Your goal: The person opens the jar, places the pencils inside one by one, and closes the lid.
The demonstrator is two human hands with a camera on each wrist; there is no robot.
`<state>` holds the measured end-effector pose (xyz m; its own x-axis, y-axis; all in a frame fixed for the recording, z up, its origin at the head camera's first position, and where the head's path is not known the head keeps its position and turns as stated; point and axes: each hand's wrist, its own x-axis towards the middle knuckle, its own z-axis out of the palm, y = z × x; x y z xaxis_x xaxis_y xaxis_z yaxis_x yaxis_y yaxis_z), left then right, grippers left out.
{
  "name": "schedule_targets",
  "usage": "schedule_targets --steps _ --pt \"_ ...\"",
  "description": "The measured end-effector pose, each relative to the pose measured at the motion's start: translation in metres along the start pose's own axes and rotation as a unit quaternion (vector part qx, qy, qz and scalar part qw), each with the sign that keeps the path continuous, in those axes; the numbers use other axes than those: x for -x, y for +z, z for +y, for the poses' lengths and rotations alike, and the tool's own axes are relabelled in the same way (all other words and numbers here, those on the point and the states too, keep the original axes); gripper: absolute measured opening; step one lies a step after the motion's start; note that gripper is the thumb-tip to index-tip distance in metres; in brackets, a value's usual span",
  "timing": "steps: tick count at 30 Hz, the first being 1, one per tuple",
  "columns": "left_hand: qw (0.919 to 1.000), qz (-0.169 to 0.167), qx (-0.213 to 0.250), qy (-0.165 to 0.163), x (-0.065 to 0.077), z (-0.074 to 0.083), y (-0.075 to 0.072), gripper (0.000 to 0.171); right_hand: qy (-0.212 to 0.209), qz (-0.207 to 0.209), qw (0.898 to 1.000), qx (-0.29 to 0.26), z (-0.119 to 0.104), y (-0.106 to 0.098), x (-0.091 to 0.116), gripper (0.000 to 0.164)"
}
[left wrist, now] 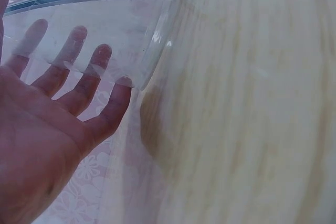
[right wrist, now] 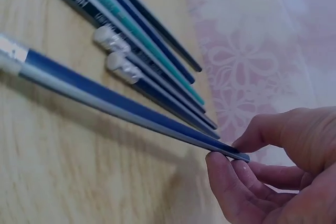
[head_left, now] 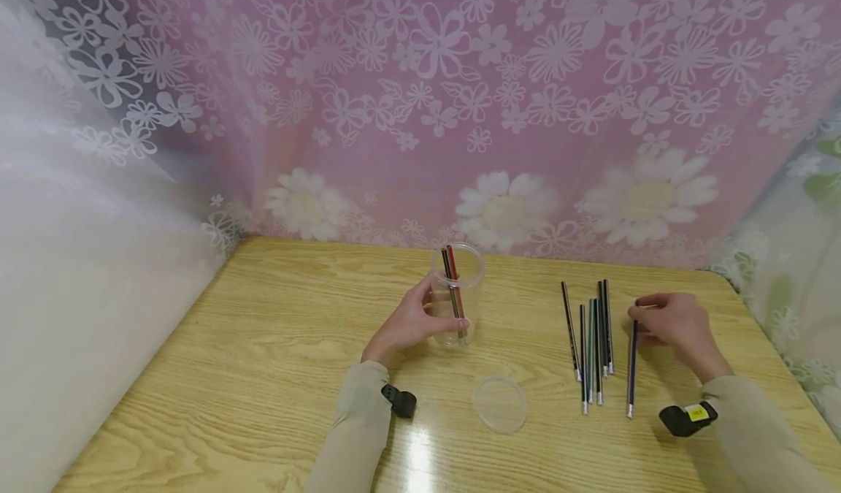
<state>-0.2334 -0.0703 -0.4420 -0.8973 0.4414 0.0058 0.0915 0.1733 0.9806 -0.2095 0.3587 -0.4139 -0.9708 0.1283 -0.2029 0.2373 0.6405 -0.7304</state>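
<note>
Gripping a clear plastic cup (head_left: 476, 297) by its side, the left hand (head_left: 409, 320) comes first, a beige sleeve (head_left: 360, 413) behind it. Its thumb lies along the near side, and its 4 fingers are spread behind the wall, the tips against the plastic. The cup is near the far edge of the wooden table (head_left: 263, 376), its mouth uncovered. At least 2 pencils lean inside, among them a red pencil (head_left: 453, 261), eraser ends down at the base. Nearer the person, a little right of the cup and apart from it, a clear round lid (head_left: 501, 404) lies flat. Farther right is a loose group of dark and green pencils (head_left: 596, 347), roughly side by side, erasers toward the person. Just right of them, the right hand (head_left: 677, 326) pinches a dark blue pencil (head_left: 632, 370) between thumb and fingertips, at the end away from its eraser; I cannot tell whether the eraser end touches the table.
</note>
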Motion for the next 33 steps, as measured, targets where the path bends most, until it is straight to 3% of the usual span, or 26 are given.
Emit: schedule_targets --steps 9,17,19,22,24,26,30,33 --pt "1.0 -0.004 0.003 -0.005 -0.001 -0.002 -0.001 0.072 -0.022 0.032 0.999 -0.031 -0.003 -0.006 0.005 0.057" --pt "0.9999 -0.003 0.012 -0.011 -0.001 -0.003 -0.001 0.073 -0.026 0.037 0.995 -0.092 -0.009 -0.01 0.008 0.061" --pt "0.9999 -0.002 0.01 -0.01 -0.001 -0.003 -0.001 0.074 -0.029 0.042 0.993 -0.107 -0.011 -0.012 0.01 0.055" --pt "0.9999 -0.002 0.01 -0.012 -0.001 -0.002 -0.001 0.076 -0.037 0.043 0.987 -0.15 -0.014 -0.015 0.012 0.03" --pt "0.9998 -0.001 0.009 -0.015 0.0 -0.002 0.0 0.078 -0.044 0.045 0.978 -0.199 -0.016 -0.017 0.016 0.017" --pt "0.9997 0.0 0.007 -0.021 0.001 -0.001 0.0 0.081 -0.054 0.041 0.964 -0.255 -0.02 -0.019 0.019 0.017" --pt "0.9997 0.001 0.003 -0.023 0.002 -0.001 0.0 0.081 -0.079 0.03 0.921 -0.381 -0.032 -0.022 0.027 0.019" --pt "0.9998 0.0 0.002 -0.018 0.001 -0.001 -0.001 0.077 -0.095 0.018 0.891 -0.444 -0.041 -0.022 0.031 0.02"
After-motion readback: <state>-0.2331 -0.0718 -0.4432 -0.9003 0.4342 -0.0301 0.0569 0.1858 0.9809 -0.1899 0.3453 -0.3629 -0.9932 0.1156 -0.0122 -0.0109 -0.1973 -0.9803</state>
